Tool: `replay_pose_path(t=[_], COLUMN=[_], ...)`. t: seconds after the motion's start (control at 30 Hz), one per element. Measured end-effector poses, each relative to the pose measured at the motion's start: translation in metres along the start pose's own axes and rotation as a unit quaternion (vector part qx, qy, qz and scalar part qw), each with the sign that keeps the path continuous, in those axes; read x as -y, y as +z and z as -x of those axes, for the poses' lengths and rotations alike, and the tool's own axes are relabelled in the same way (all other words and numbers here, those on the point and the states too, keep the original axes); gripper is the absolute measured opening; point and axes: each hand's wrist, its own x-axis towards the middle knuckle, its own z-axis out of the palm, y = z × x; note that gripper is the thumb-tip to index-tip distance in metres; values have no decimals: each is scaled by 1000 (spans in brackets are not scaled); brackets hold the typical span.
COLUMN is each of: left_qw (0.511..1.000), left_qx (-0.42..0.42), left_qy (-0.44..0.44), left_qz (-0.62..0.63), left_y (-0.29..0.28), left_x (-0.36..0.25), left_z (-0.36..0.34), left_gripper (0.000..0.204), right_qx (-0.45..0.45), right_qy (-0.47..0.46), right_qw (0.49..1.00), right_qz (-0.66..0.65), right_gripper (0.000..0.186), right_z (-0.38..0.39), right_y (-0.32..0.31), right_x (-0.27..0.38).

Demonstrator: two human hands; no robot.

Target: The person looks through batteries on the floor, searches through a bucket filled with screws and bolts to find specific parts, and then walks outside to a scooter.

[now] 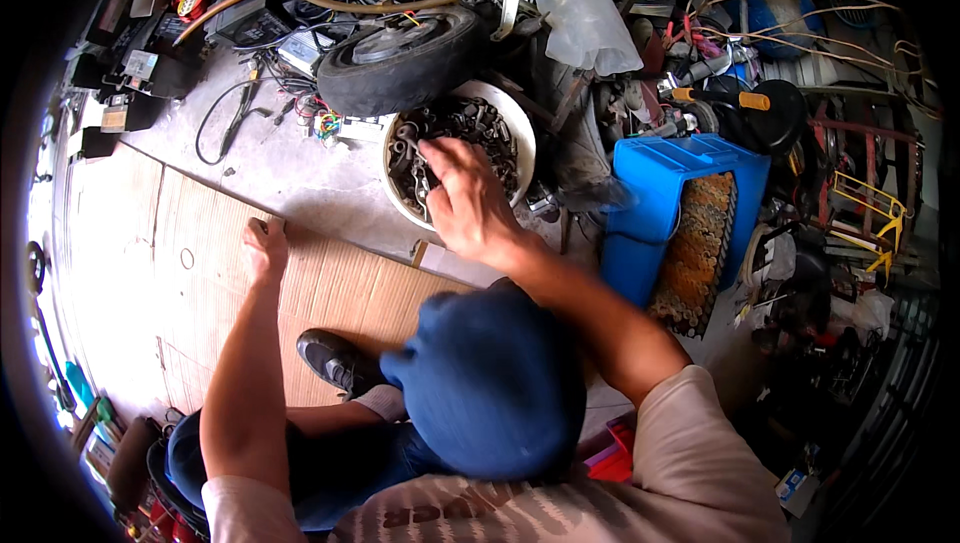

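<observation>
Head view puts my right grip (pixel 472 205) over a white tub (pixel 522 131) on the floor, palm down, index finger reaching forward and left, thumb set apart beneath it. The spread is moderate at most; I cannot tell whether a piece is pinched at the fingertips. Loose metal parts (pixel 487 129) fill the tub, dark and mixed, some apparently with ringed ends. I judge each one rigid, dense for its size, hardly fragile, and possibly slick with grease. I would pinch a single piece by its shank or ring; the loaded tub is probably heavy, so its rim would want two hands.

From the wrist, my right forearm slants back toward the lower right. My left grip (pixel 265 245) is curled narrow by the edge of the cardboard (pixel 195 243), its contents hidden from me. A tyred wheel (pixel 440 55) leans just beyond the tub; a blue container (pixel 632 248) stands to its right.
</observation>
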Motion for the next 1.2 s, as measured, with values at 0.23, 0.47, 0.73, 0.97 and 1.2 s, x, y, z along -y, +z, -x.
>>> replay_pose_path(t=[0.23, 0.47, 0.73, 0.97, 1.2], left_qw=[995, 965, 965, 982, 763], left_qx=[-21, -99, -88, -70, 219], left_qy=[63, 108, 22, -63, -177], left_qz=[-78, -219, -247, -163, 582], left_y=[-52, -37, -33, -39, -53], left_x=[-8, 25, 7, -51, -246], left_z=[-26, 2, 15, 2, 51], left_gripper=[34, 48, 49, 53, 58], right_qx=[60, 20, -31, -120, -46], right_qy=[-115, -136, -99, 25, 123], right_qw=[991, 990, 994, 992, 991], right_qz=[30, 9, -44, -37, 2], right_gripper=[68, 71, 57, 44, 52], right_z=[35, 50, 42, 9, -2], right_y=[-16, -6, -30, -43, 12], right_x=[-2, -10, -11, -38, -4])
